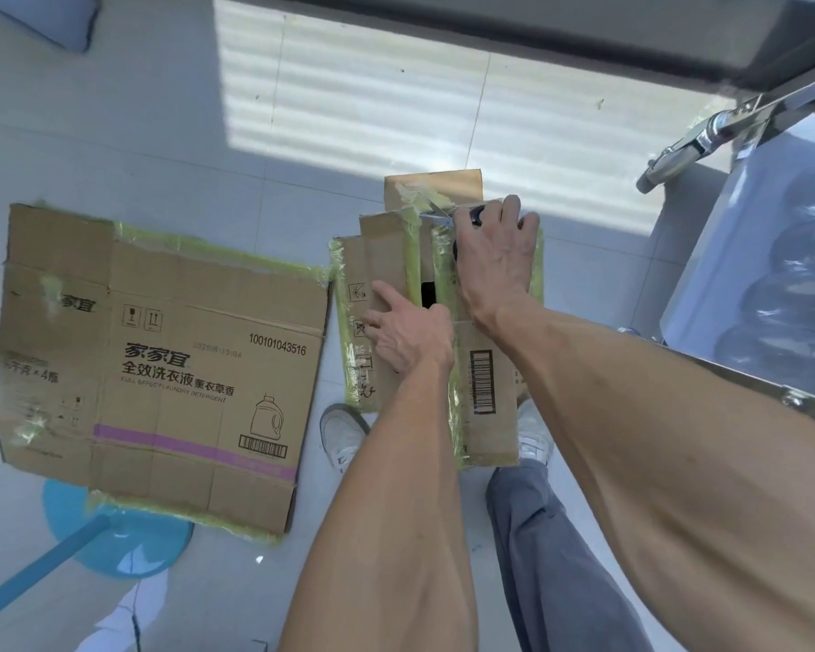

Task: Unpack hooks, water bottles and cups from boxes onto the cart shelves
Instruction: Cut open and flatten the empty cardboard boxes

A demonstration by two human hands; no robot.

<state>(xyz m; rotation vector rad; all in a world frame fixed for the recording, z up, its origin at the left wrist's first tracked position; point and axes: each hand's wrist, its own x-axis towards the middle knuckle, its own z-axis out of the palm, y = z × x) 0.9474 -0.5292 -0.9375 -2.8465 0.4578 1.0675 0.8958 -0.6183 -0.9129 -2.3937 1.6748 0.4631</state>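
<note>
While sunlight falls in stripes across the pale tiled floor (161, 157), a person stands over a taped cardboard box (387, 275) on that floor, feet to either side of its near end. Beside the box on its right stands the metal cart (772, 383), the biggest thing in sight, with a castor (678, 157) and a steel rail showing; on its shelf lies a shrink-wrapped pack of water bottles (782, 275), blurred behind the plastic. Left of the box, a flattened detergent carton (161, 369) lies spread on the floor, edged with yellowish tape. Beyond that carton, further from the box, sits a blue round base with a blue pole (114, 543). The box itself has its top flaps partly lifted, a dark gap showing between them, and yellow-green tape along the seams.

The right hand (495, 261) rests at the far end of the box, its fingers (514, 214) curled round a dark-handled cutter (471, 216) whose blade lies at the taped seam. The left hand (405, 327) lies on the left flap of the box, its fingers (382, 298) fairly straight and pressing the cardboard down, holding nothing.
</note>
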